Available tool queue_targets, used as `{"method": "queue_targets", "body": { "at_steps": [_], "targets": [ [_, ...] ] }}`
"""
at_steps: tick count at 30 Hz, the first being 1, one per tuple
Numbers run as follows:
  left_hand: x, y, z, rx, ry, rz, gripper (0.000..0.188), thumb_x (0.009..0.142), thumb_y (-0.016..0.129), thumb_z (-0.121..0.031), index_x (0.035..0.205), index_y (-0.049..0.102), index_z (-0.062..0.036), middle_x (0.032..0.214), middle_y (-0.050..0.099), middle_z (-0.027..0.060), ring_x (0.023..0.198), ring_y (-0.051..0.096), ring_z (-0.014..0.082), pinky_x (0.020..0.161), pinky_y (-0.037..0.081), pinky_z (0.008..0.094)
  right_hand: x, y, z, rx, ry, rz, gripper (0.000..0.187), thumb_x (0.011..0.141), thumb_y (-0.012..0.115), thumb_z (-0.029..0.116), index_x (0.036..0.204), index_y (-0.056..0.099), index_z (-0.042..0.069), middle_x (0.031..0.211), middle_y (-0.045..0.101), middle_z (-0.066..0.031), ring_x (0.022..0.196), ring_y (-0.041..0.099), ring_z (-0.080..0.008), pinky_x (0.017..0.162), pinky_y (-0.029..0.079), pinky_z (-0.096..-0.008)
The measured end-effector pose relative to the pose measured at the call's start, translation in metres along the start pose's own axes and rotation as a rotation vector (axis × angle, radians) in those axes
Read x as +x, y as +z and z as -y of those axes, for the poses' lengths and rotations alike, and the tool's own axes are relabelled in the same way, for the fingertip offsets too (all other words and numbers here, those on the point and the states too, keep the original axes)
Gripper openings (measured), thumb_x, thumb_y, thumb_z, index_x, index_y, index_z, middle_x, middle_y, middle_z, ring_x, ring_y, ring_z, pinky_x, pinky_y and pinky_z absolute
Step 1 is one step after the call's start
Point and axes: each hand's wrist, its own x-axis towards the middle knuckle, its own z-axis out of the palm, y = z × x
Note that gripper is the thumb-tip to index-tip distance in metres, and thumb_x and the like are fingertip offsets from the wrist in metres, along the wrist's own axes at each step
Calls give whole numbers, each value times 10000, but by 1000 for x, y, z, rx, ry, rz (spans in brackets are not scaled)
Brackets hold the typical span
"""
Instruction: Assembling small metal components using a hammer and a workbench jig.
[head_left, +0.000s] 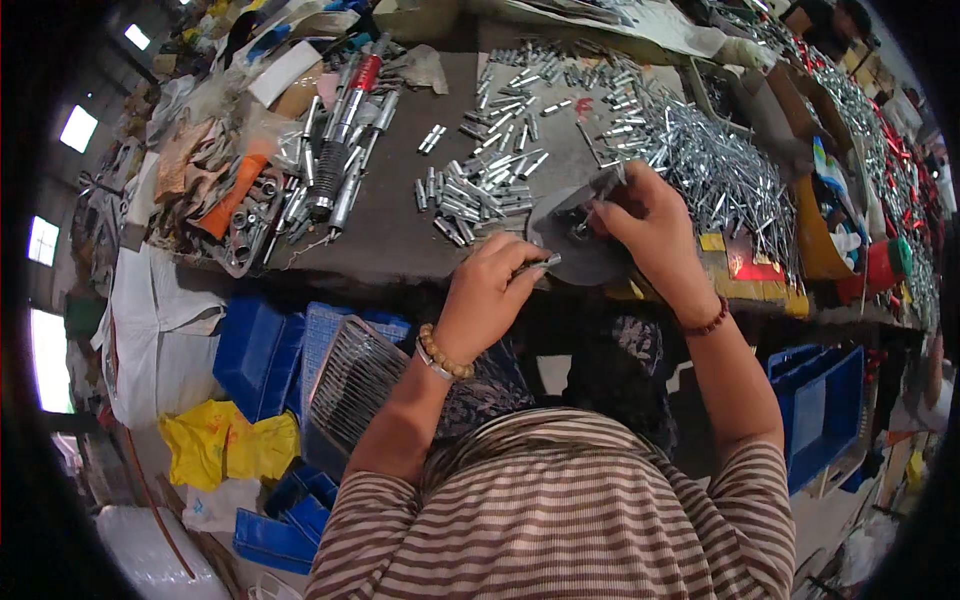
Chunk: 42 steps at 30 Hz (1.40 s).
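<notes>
My left hand (487,297) is closed at the table's near edge, its thumb and fingers pinching a short silver metal sleeve (547,261). Beside it, a dark grey round dish (590,270) sits at the edge with small metal bits inside. Over the dish's right side is my right hand (650,222), thumb and fingertips bent together; what lies between them is too small to make out. Short silver metal sleeves (487,190) lie loose just beyond my left hand. A big heap of thin metal rods (690,160) spreads beyond my right hand.
At the left of the tabletop (390,225) lie long tool shafts (340,140), an orange-handled tool (235,195) and sockets. A yellow container (822,230) and a red cup (885,265) stand right. Blue bins (258,350) and a metal rack (362,375) sit below the table.
</notes>
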Motion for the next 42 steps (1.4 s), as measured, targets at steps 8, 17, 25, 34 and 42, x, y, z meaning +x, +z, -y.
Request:
{"method": "queue_targets", "body": {
  "at_steps": [8, 17, 25, 34, 42],
  "targets": [
    [11, 15, -5, 211, 161, -5, 170, 870, 732, -71, 1033, 714, -30, 990, 636, 116, 948, 623, 330, 839, 500, 405, -59, -21, -16, -108, 109, 52, 167, 822, 720, -29, 965, 642, 9, 892, 680, -107, 804, 692, -219, 708, 554, -348],
    [14, 18, -13, 272, 175, -89, 139, 847, 762, -100, 969, 726, -44, 976, 641, 104, 963, 620, 315, 851, 501, 412, -57, -11, -12, -691, -267, 47, 106, 763, 729, 59, 837, 654, 72, 829, 596, -99, 815, 655, -335, 697, 531, -474],
    [18, 16, -9, 271, 176, -77, 119, 851, 757, -104, 949, 727, -43, 951, 645, 98, 953, 621, 317, 833, 498, 412, -55, -11, -16, -763, -367, 20, 98, 747, 722, 67, 812, 653, 92, 842, 574, -59, 867, 604, -273, 747, 502, -406],
    [16, 14, -5, 285, 205, -65, 102, 861, 729, -71, 959, 737, -44, 927, 646, 99, 899, 633, 309, 794, 511, 410, -54, -11, -18, -775, -444, 67, 105, 763, 707, 70, 852, 663, 102, 847, 570, -50, 860, 609, -265, 756, 494, -406],
    [13, 19, 1, 212, 208, -62, 92, 863, 721, -38, 953, 737, -34, 925, 628, 105, 884, 637, 300, 781, 504, 397, -51, -8, -20, -762, -500, 116, 113, 772, 668, 87, 881, 680, 110, 858, 565, -38, 870, 609, -247, 759, 494, -390]
  ]
}}
